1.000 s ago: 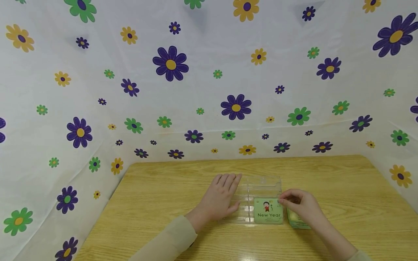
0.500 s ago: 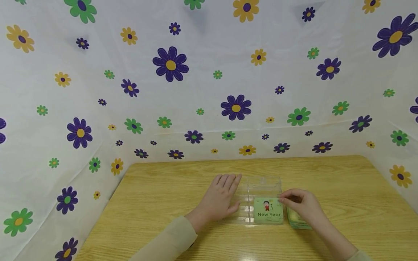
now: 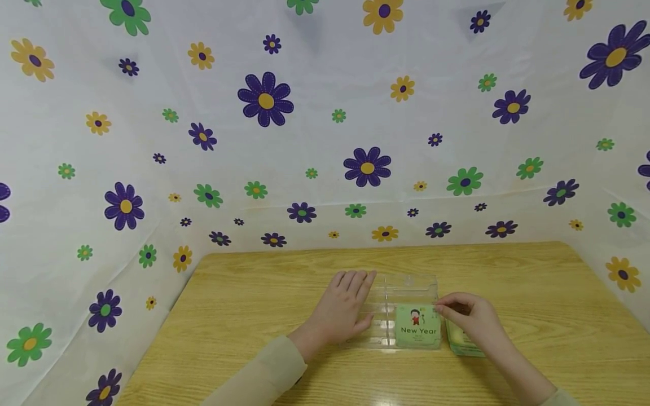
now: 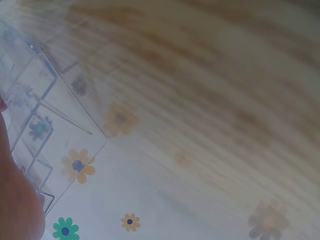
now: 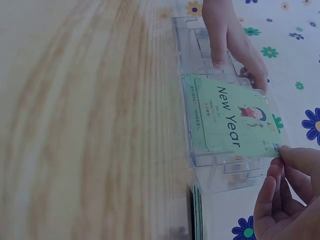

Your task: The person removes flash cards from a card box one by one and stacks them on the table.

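A clear plastic card holder [image 3: 411, 288] with a divider down its middle lies on the table. My left hand [image 3: 341, 309] rests on its left half, fingers stretched toward the far edge. My right hand [image 3: 469, 318] pinches the top right corner of a green "New Year" card [image 3: 418, 332] between thumb and fingertips. The right wrist view shows that card tilted in the holder, over another green card [image 5: 196, 112] with small print. Beside the holder, a stack of green cards [image 3: 464, 345] lies partly hidden under my right hand.
The wood-grain table [image 3: 254, 293] runs back to a white cloth backdrop [image 3: 315, 141] printed with flowers. More of the same cloth hangs at both sides.
The far edge of the "New Year" card has risen slightly, with my right hand still pinching its corner. My left hand keeps its place on the holder.
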### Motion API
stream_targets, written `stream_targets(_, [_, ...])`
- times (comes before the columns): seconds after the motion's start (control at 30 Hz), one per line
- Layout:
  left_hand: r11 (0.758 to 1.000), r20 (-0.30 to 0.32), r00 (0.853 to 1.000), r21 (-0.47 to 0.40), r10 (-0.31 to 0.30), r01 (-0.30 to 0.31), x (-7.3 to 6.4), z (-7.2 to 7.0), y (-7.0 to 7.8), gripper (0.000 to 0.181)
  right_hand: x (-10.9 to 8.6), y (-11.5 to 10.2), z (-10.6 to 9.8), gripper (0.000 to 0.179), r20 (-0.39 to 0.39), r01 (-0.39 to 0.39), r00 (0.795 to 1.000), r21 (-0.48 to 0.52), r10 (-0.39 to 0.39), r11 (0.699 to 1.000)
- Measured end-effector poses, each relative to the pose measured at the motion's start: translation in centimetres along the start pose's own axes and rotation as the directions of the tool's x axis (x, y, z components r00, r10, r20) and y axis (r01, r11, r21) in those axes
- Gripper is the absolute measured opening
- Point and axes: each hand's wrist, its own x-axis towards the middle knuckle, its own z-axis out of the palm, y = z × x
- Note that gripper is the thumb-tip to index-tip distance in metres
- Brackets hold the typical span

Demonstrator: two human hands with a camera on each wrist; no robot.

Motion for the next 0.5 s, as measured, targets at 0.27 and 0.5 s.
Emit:
stream_targets(0.27, [1.000,0.007,1.000,-0.001,0.000,0.000,0.05,-0.18,-0.04,0.086,0.00,-0.11,0.05,0.017,-0.005,-0.004,1.000,0.006,0.004,1.000])
stream_targets(0.5, [1.000,0.022,1.000,0.011,0.000,0.000,0.02,-0.19,-0.02,0.086,-0.04,-0.43,-0.11,0.018,-0.011,-0.023,1.000,0.015,0.024,1.000])
